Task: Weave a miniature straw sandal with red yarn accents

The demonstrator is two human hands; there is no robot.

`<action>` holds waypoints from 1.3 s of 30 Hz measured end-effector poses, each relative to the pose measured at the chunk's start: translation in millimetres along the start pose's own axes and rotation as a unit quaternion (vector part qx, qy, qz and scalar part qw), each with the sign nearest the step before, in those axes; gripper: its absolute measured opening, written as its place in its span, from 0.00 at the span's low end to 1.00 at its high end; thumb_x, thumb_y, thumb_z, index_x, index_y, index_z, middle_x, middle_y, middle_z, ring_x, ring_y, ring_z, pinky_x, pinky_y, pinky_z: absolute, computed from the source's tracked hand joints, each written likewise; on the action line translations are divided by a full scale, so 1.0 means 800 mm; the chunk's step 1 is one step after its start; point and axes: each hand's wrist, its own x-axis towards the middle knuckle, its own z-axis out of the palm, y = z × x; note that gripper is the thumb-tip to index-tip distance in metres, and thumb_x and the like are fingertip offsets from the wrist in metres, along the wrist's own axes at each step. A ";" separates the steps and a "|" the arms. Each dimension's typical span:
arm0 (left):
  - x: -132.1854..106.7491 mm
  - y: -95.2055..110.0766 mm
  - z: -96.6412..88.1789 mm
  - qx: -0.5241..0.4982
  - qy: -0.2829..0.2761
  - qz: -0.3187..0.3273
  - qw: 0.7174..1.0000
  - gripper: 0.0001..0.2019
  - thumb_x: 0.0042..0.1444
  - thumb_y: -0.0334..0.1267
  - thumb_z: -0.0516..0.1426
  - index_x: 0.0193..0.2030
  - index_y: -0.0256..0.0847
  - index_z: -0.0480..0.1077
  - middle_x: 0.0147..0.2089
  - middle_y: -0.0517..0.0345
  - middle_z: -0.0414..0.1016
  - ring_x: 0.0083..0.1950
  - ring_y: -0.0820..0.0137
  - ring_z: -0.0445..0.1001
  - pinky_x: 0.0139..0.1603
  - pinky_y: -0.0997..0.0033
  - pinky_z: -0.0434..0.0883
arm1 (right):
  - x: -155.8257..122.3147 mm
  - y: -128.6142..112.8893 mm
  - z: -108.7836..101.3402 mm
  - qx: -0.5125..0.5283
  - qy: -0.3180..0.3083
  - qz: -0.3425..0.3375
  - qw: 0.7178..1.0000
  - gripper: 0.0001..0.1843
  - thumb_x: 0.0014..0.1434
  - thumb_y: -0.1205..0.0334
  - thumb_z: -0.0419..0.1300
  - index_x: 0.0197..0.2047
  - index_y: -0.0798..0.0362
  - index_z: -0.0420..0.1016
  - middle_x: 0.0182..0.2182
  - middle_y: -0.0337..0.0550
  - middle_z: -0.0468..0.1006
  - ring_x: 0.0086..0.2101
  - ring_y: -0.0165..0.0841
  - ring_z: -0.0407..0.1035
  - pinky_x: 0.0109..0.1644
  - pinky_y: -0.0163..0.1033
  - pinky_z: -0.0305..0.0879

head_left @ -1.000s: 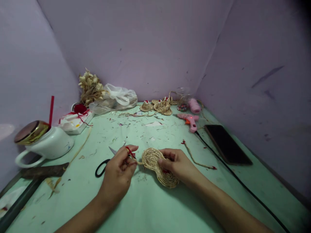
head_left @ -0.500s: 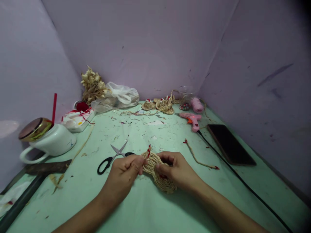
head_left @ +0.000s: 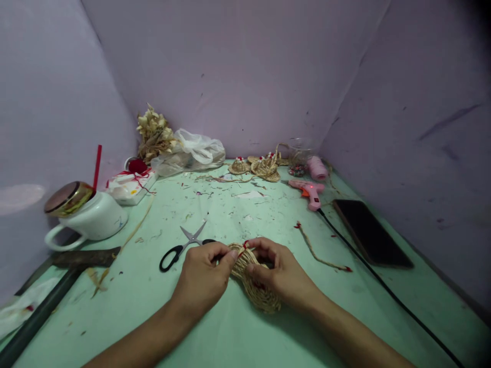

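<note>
On the green table [head_left: 230, 337], both hands pinch the coiled straw piece [head_left: 256, 291] between them.

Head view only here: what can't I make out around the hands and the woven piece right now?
Head view:
- Woven straw piece: its middle is hidden under the left hand and right hand that hold it.
- Red cord end: too small to tell how it is pinched.
- Black cord: cut off by the bottom edge at the right.
- Jar at the back: contents too small.
</note>
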 end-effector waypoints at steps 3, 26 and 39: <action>0.001 -0.001 0.002 0.000 -0.007 -0.003 1.000 0.12 0.48 0.42 0.53 0.25 0.36 0.73 0.23 0.57 0.73 0.26 0.71 0.67 0.27 0.74 0.61 | -0.001 0.004 -0.001 -0.006 0.014 -0.022 1.000 0.32 0.45 0.72 0.57 0.55 0.50 0.59 0.25 0.35 0.70 0.21 0.25 0.62 0.24 0.31 0.58; 0.018 -0.018 0.010 -0.276 -0.007 -0.068 0.959 0.09 0.41 0.34 0.57 0.31 0.35 0.64 0.19 0.64 0.67 0.15 0.79 0.61 0.14 0.80 0.59 | 0.009 0.018 0.005 0.177 0.144 0.036 0.973 0.38 0.35 0.63 0.68 0.52 0.59 0.66 0.19 0.34 0.72 0.22 0.29 0.65 0.27 0.35 0.60; 0.022 -0.020 0.015 -0.308 0.008 -0.093 0.947 0.07 0.38 0.32 0.57 0.28 0.34 0.65 0.14 0.64 0.66 0.14 0.80 0.61 0.15 0.80 0.59 | 0.013 0.013 0.001 0.124 0.191 0.010 0.974 0.14 0.38 0.58 0.67 0.30 0.56 0.77 0.24 0.42 0.78 0.24 0.30 0.68 0.26 0.33 0.62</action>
